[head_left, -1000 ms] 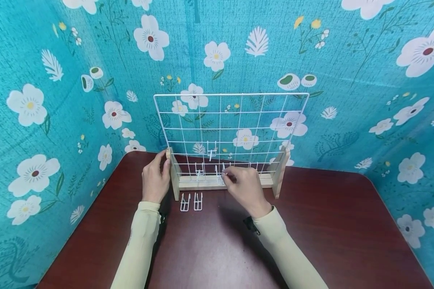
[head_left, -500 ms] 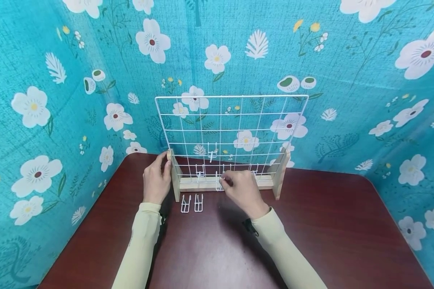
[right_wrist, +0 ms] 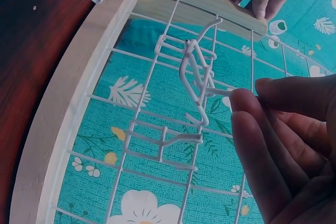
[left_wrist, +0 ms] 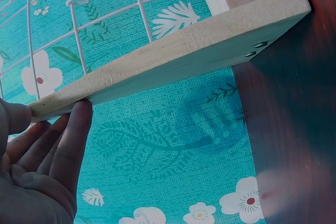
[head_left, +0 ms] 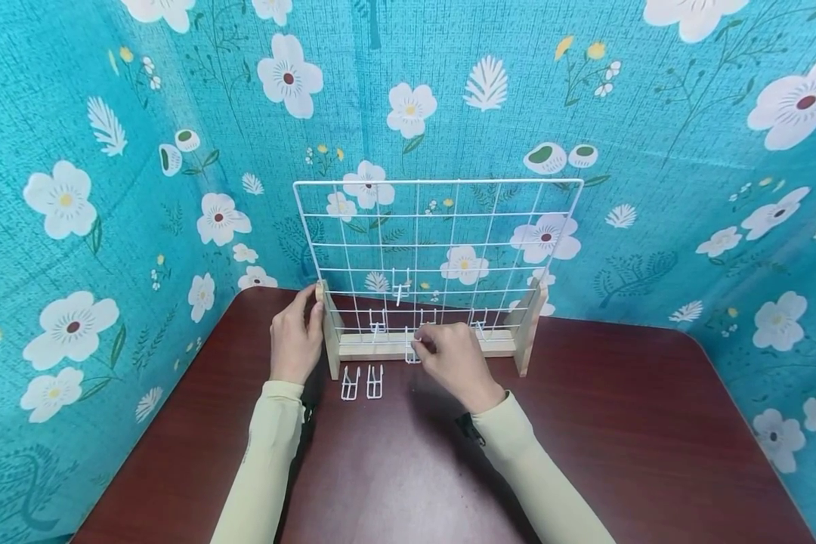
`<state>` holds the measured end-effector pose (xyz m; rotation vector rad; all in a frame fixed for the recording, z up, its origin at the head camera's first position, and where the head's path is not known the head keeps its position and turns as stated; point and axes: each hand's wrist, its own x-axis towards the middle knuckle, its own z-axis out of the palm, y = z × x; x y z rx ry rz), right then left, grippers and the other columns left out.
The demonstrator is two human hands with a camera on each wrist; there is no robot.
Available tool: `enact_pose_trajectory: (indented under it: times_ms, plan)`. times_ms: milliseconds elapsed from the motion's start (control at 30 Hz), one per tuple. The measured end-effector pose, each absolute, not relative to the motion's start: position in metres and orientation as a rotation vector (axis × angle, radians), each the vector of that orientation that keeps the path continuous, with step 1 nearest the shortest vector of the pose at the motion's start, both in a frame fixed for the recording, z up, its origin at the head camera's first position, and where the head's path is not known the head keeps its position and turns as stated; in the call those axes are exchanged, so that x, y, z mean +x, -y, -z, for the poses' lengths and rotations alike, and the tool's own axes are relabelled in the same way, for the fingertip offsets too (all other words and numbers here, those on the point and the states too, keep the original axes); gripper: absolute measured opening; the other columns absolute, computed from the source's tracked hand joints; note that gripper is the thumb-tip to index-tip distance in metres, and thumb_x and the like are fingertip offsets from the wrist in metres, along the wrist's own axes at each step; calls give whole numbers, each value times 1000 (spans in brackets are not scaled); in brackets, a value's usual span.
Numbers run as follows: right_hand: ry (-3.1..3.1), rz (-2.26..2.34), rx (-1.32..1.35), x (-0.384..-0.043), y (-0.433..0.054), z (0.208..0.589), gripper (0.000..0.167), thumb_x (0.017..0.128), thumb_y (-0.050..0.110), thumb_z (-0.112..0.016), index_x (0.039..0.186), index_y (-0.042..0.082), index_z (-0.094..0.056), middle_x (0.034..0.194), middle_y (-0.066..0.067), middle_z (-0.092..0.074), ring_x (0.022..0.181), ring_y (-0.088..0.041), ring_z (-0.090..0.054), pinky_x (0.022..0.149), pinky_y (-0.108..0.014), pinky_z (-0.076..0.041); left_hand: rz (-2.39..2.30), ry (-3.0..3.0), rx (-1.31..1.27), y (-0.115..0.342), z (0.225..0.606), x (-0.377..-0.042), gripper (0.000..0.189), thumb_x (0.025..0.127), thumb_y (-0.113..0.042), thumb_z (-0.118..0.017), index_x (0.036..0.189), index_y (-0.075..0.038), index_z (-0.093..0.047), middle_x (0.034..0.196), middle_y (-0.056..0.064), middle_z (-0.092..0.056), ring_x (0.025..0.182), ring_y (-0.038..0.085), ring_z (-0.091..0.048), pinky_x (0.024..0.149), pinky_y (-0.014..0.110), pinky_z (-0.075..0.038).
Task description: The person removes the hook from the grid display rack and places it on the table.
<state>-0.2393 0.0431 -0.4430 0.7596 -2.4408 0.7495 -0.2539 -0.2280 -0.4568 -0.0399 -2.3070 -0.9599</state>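
Right now a white hook (right_wrist: 197,73) is pinched by its prong between thumb and fingertips of my right grip (head_left: 452,359). It sits just in front of the lower part of the wire grid (head_left: 417,215); whether its ends touch the wires, I cannot tell. On the grid around it hang an upper hook (head_left: 400,291), a left hook (head_left: 378,326) and a right hook (head_left: 478,325), plus one more partly covered by my knuckles. My left grip (head_left: 295,340) holds the top of the left board (head_left: 329,332), thumb on one side and fingers on the other. The right board (head_left: 532,329) stands at the opposite end, with a wooden bar (head_left: 374,350) running between the two. Two loose hooks (head_left: 375,381) lie side by side on the dark red tabletop (head_left: 394,468), near the left board's foot. Behind everything hangs a turquoise flowered cloth (head_left: 353,128).
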Motion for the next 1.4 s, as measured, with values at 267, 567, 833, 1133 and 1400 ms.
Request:
enact_pose_trajectory:
  times_ms: [267,567,833,1133,1400]
  plan:
    - [2449,-741,772,-241,-42,447,6,85,5,-81,81,9,-80,67,-1,-76,53,-4,-56,53,-21,-47,946,2302,-41,227,456,-252,35,106,-19,-61,139,-8,-65,131,19,-73,103,38,-74,88,56,-58]
    - [2455,-750,774,-242,-40,451,7,84,5,-81,79,9,-79,65,-1,-75,53,-5,-58,54,-22,-49,947,2303,-44,227,455,-253,35,106,-18,-61,139,-7,-65,132,20,-72,105,38,-74,90,56,-58]
    - [2499,-740,771,-241,-38,453,4,87,7,-79,84,9,-80,72,-2,-78,57,-8,-65,58,-23,-54,951,2305,-38,227,456,-252,35,106,-18,-62,139,-8,-65,133,20,-72,106,38,-74,90,56,-58]
    - [2502,-715,799,-242,-34,458,3,85,9,-81,85,6,-81,72,-3,-78,54,-3,-55,56,-20,-49,946,2298,-46,226,455,-253,35,105,-16,-62,139,-7,-65,131,20,-73,101,39,-74,88,56,-57]
    - [2491,-703,815,-242,-31,463,3,83,6,-83,84,7,-80,69,-2,-77,52,-2,-53,56,-20,-50,945,2297,-42,226,457,-253,35,105,-17,-62,139,-7,-65,132,21,-72,106,39,-74,92,57,-57]
